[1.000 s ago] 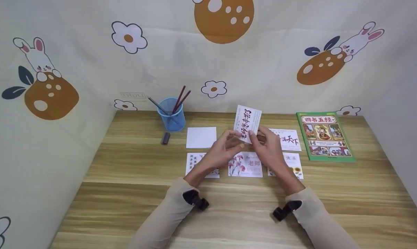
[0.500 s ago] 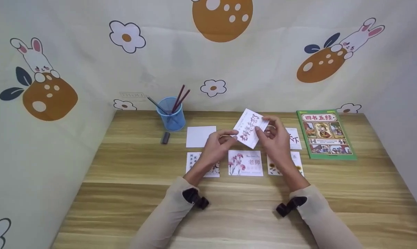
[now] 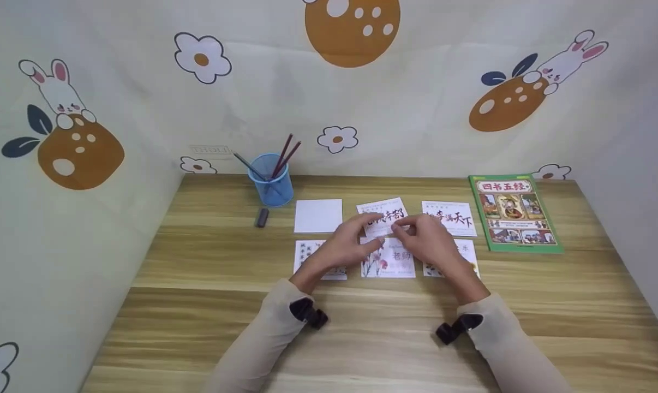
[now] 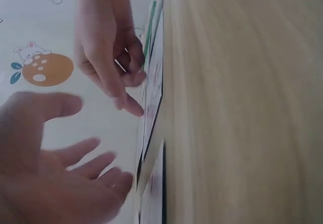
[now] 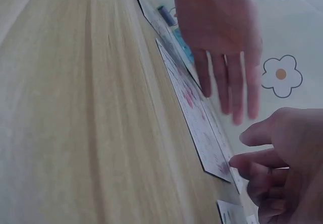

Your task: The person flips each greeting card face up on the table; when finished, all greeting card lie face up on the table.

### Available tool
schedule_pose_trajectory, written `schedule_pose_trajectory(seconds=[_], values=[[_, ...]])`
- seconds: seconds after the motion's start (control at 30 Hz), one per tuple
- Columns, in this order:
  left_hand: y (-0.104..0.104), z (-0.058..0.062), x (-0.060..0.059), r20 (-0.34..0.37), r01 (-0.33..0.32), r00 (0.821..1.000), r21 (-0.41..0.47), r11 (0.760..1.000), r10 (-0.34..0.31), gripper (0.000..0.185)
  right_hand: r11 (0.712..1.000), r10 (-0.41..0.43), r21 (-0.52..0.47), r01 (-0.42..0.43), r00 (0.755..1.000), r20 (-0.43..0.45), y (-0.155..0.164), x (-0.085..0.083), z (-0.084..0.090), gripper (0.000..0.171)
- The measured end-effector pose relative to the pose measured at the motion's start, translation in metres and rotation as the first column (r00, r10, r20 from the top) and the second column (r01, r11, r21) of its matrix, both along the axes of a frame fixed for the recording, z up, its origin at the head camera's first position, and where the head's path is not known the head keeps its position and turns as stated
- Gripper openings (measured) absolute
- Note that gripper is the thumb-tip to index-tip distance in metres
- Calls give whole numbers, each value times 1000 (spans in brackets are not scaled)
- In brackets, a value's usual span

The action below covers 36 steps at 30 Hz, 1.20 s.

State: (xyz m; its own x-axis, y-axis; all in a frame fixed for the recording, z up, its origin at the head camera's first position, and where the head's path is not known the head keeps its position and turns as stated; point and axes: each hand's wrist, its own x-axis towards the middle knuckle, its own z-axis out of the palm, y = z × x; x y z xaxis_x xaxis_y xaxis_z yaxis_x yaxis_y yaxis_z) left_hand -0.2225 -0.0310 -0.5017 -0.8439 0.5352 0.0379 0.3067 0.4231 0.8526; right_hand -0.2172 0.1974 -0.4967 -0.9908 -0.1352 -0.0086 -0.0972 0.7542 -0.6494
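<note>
A white card with dark red Chinese brush lettering (image 3: 388,205) lies slightly turned in the middle of the back row. Over its left side, my left hand (image 3: 351,244) hovers with spread, loose fingers; the left wrist view shows nothing in that palm. My right hand (image 3: 432,237) is at the card's lower right corner, index finger extended, the other fingers bent. In the right wrist view its thumb and index finger stand apart beside the cards; contact is hard to tell. Just in front lies a card with pink flowers (image 3: 397,268), partly under the hands.
Left of the lettered card lies a plain white card (image 3: 318,215); right of it, another lettered card (image 3: 454,218). Two more cards flank the flower card. A blue mesh pen cup (image 3: 274,188), a dark eraser-like block (image 3: 262,218) and a green-edged book (image 3: 517,215) stand farther out.
The lettered card, held up in both hands and turned from upright to sideways, has come down to the back row. Both hands have let go of their grip on it.
</note>
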Motion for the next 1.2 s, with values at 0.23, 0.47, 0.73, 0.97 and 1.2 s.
schedule_pose_trajectory(seconds=[0.23, 0.47, 0.73, 0.97, 1.2], values=[[-5, -2, 0, -12, 92, 996, -96, 991, -93, 65, 988, 149, 52, -142, 976, -159, 3, 0, -3, 29], [-6, -3, 1, -18, 138, 989, -215, 967, -145, 79, 939, 284, 235, -252, 952, -112, 2, 7, -2, 48], [-5, 0, 4, 5, 156, 987, -261, 953, -160, 81, 950, 206, 257, -177, 975, -88, 1, 8, 2, 48], [-12, 3, 0, -91, 137, 984, -160, 978, -153, 70, 961, 198, 221, -166, 972, -130, 0, 5, -1, 46], [-35, 11, -5, -146, 21, 989, -91, 996, -34, 58, 980, 199, 66, -189, 952, -234, -16, 4, 4, 37]])
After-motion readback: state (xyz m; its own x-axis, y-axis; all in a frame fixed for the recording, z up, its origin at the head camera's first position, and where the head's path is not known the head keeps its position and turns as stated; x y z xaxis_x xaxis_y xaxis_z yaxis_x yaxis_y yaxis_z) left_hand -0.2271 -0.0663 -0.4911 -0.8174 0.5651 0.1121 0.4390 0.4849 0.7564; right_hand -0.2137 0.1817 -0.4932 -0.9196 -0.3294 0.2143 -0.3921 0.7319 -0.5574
